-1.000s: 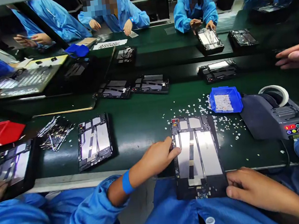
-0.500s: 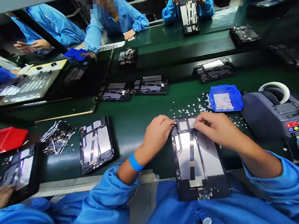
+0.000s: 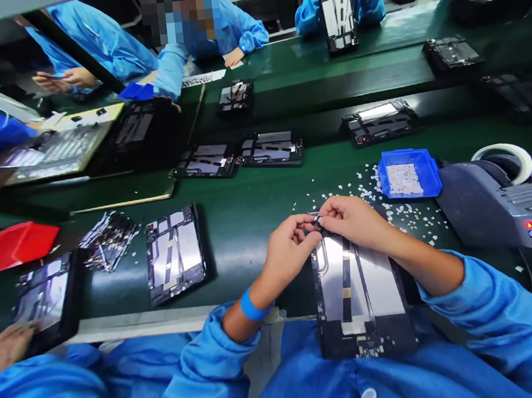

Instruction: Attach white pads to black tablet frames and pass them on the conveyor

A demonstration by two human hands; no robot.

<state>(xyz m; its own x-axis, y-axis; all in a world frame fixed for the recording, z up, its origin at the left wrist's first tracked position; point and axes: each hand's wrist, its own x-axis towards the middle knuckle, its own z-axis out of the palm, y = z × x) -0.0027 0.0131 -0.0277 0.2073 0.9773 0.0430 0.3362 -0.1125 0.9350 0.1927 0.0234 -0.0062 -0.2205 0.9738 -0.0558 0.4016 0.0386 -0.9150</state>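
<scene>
An opened tablet [image 3: 379, 276] with silver panels and dark ribbon cables leans between the bench edge and my lap. Over its upper left corner, my left hand [image 3: 290, 244] and my right hand [image 3: 351, 218] meet with fingertips nearly touching. Both are pinched closed around something very small that I cannot make out; a tiny pale speck shows between the fingertips. My wrists and fingers cover the tablet's top edge. Small white pieces [image 3: 415, 215] lie scattered beyond my right hand, around a blue tray [image 3: 429, 175] that holds more of them.
A tape dispenser [image 3: 489, 201] stands at right. Left are another opened tablet [image 3: 176, 252], a heap of thin metallic strips [image 3: 109, 241], a red tray [image 3: 14, 244] and a neighbour's hand [image 3: 6, 350] on a tablet. More tablets [image 3: 270, 149] lie along the line; co-workers sit opposite.
My right hand has moved left from the tablet's upper right to meet my left hand at the upper left corner. My left fingers have curled in closer. The view has shifted slightly.
</scene>
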